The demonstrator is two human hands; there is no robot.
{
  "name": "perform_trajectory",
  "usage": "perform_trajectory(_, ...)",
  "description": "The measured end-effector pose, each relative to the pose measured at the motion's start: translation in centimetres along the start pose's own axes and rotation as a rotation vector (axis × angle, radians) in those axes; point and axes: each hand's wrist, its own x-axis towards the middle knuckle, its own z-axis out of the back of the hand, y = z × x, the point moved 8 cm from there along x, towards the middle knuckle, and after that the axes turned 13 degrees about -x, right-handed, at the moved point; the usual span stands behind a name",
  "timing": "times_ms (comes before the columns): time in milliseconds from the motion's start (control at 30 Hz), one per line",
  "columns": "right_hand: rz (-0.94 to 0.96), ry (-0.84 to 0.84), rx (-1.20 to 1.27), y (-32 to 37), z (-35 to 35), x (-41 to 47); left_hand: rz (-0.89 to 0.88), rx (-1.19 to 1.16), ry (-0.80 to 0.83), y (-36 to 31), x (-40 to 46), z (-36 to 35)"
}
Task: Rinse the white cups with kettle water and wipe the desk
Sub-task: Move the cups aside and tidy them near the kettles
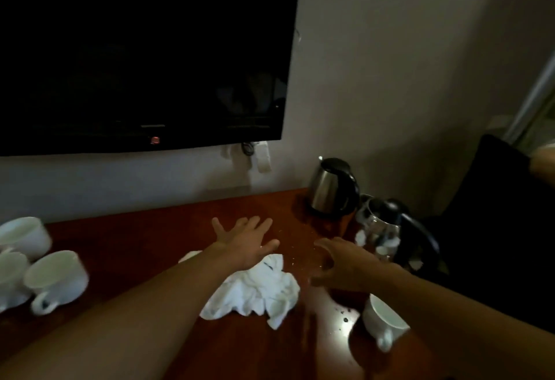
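A crumpled white cloth [255, 289] lies in the middle of the reddish-brown desk [144, 235]. My left hand [246, 241] hovers over its far edge with fingers spread and holds nothing. My right hand [339, 262] hangs to the right of the cloth, fingers loosely curled and empty. Three white cups stand at the left: one at the back [24, 237], one at the edge [10, 274], one nearer [57, 279]. Another white cup [384, 319] stands under my right forearm near the desk's right edge. A steel kettle [330, 189] stands at the back right. Water drops [342, 313] glisten on the desk.
A dark TV [144, 49] hangs on the wall above the desk. Off the desk's right end, a bin [387, 238] holds crumpled tissues. A black chair [495, 214] stands at the far right. A white socket [261, 157] sits on the wall below the screen.
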Motion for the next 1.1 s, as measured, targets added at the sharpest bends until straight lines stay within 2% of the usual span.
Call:
perform_trajectory(133,-0.074,0.028,0.053,-5.5,-2.4,-2.8,-0.038,0.036,0.047,-4.2,1.2,-3.2)
perform_trajectory(367,-0.166,0.013,0.049,-8.8,-5.9,-4.3,-0.102,0.092,0.07,-7.2,2.9,-7.8)
perform_trajectory(500,-0.182,0.022,-0.034,-9.3,-7.1,-4.4,-0.112,0.145,0.073,-6.5,3.3,-9.6)
perform_trajectory(633,-0.234,0.084,-0.017,-10.7,-8.4,-4.2,-0.089,0.164,0.046,-4.8,4.2,-9.9)
perform_trajectory(800,-0.245,0.052,0.004,-10.9,-8.5,-3.5,-0.008,0.178,-0.005,-2.0,5.0,-9.0)
perform_trajectory(1100,-0.244,0.057,-0.002,-8.5,-6.9,-1.8,-0.028,0.14,-0.1,-0.3,5.5,-5.8)
